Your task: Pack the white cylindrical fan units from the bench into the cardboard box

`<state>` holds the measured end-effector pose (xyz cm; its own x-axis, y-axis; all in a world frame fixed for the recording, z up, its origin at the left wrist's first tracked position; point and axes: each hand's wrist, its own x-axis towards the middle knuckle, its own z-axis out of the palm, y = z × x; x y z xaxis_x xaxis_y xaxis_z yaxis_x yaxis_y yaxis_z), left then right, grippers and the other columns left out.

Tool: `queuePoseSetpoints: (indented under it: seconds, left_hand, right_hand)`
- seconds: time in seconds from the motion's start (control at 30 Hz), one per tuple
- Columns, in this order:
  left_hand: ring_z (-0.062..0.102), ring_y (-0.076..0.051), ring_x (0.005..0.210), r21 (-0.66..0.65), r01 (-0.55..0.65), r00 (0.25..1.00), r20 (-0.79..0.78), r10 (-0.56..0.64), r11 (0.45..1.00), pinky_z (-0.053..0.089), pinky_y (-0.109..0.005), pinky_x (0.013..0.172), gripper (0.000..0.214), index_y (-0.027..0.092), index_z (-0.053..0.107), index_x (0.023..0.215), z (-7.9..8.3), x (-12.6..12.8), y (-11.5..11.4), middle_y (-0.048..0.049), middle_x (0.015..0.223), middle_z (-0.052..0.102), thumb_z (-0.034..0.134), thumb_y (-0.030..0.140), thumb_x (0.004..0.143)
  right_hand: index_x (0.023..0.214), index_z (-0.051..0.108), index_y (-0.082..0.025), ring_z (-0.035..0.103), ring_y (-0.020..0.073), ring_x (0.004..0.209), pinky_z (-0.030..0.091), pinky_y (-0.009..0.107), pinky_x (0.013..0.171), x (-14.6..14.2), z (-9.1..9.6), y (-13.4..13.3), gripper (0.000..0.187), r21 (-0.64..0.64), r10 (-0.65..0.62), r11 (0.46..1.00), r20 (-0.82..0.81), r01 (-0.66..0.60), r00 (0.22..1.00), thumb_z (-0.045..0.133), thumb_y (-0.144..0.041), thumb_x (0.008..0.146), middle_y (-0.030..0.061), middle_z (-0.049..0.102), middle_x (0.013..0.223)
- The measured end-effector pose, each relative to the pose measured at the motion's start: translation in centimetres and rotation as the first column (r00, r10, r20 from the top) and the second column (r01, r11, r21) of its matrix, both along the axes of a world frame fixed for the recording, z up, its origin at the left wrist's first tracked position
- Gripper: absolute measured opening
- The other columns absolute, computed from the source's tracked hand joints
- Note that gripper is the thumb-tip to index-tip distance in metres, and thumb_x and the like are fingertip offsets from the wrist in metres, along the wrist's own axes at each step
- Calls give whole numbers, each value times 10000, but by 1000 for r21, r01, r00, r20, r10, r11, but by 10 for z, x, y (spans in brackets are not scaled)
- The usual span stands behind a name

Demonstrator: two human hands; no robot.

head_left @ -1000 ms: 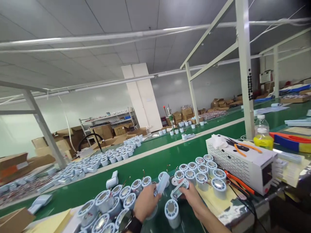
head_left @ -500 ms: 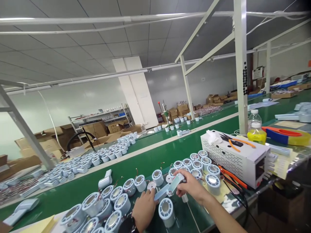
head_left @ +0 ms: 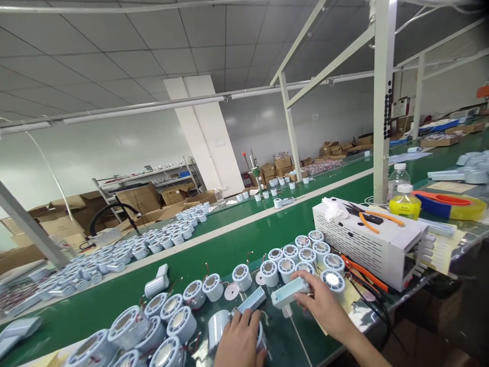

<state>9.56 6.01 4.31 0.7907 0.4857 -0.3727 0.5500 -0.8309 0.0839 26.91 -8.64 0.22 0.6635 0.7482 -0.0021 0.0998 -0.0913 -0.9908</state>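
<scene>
My right hand [head_left: 324, 305] grips a pale blue oblong housing part [head_left: 289, 293], held level just above the green bench. My left hand [head_left: 239, 340] is closed over a round white-and-blue cylindrical unit [head_left: 219, 326] lying on its side at the bottom edge. A second pale blue flat piece [head_left: 252, 299] rests just beyond the left fingers; whether they touch it I cannot tell. Several round units [head_left: 269, 272] stand in rows around both hands.
A white vented box [head_left: 367, 250] with orange-handled pliers [head_left: 370, 220] on top stands right of my hands, beside a yellow-liquid bottle [head_left: 405, 203]. More round units [head_left: 153, 243] cover the far green belt. A white frame post [head_left: 382, 102] rises behind; cardboard boxes [head_left: 133, 199] line the back.
My two hands have drawn apart: the right now carries the oblong part alone, the left has dropped onto a round unit and tipped it on its side. The view has tilted upward.
</scene>
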Motion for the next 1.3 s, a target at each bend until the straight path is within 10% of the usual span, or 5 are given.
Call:
queuePoseSetpoints:
  seconds: [0.3, 0.67, 0.77, 0.97, 1.3]
  left_hand:
    - [366, -325, 1459, -79, 142, 986, -74, -148, 987, 310, -509, 1216, 641, 247, 491, 1450, 1, 1, 4, -69, 1575, 455, 463, 136, 819]
    - [231, -250, 1550, -161, 64, 991, -102, -81, 985, 222, -394, 1271, 665, 272, 597, 1314, 17, -8, 22, -18, 1662, 315, 532, 59, 687]
    - [488, -201, 1374, -84, -38, 989, 136, 49, 996, 392, -304, 1131, 440, 260, 674, 1016, 18, -21, 46, -15, 1420, 605, 414, 46, 733]
    - [555, -333, 1298, 11, -192, 981, 3, 192, 981, 406, -451, 1097, 580, 91, 436, 1463, 15, -24, 69, -181, 1388, 618, 445, 337, 938]
    - [580, -263, 1274, 106, -174, 964, 223, 147, 979, 410, -337, 1116, 572, 155, 629, 1296, 7, -33, 94, -117, 1355, 642, 607, 153, 724]
  right_hand:
    - [1172, 570, -240, 625, 212, 654, 504, 323, 546, 5, 1, -29, 458, 48, -59, 996, -208, 70, 976, 668, -476, 792, 11, 646, 810]
    - [993, 606, -266, 638, 271, 820, 508, 372, 710, -19, -20, -9, 196, -218, -173, 937, 387, 272, 906, 641, -289, 801, 50, 700, 928]
    - [968, 614, -258, 636, 301, 914, 513, 413, 756, -22, -39, -3, 144, -206, -85, 943, 614, 263, 785, 577, -200, 841, 66, 684, 945]
    - [1071, 642, -254, 632, 282, 1028, 514, 419, 850, -35, -25, 20, 339, -43, -35, 987, 878, 152, 478, 510, -44, 840, 67, 687, 1165]
    - [1145, 626, -182, 699, 272, 990, 563, 442, 915, -35, 15, 128, 283, -526, 570, 815, 802, -243, 178, 606, -185, 862, 78, 750, 1030]
